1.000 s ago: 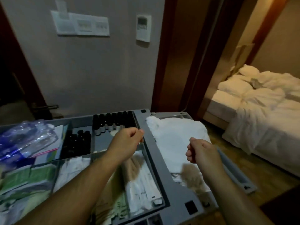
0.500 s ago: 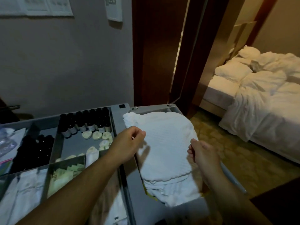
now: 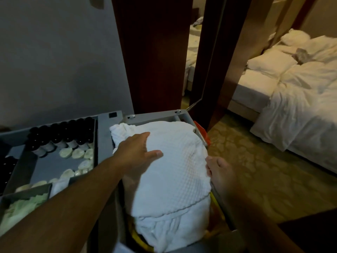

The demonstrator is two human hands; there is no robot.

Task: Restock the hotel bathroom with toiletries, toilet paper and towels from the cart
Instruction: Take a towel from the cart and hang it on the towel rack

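Head view: one towel [image 3: 173, 172], beside rowed bottles [image 3: 60, 137], is pressed under the flat left hand [image 3: 135, 152]. Grip cannot be told for the right hand [image 3: 218, 170].

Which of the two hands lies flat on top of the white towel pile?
The left hand, palm down with fingers straight on the white towel pile. The right hand is only at the pile's right edge, not on top.

The single wide-angle camera, worn on the head, looks forward and down from close above the cart [image 3: 104, 136], the bed [image 3: 300, 99] farther off at right.
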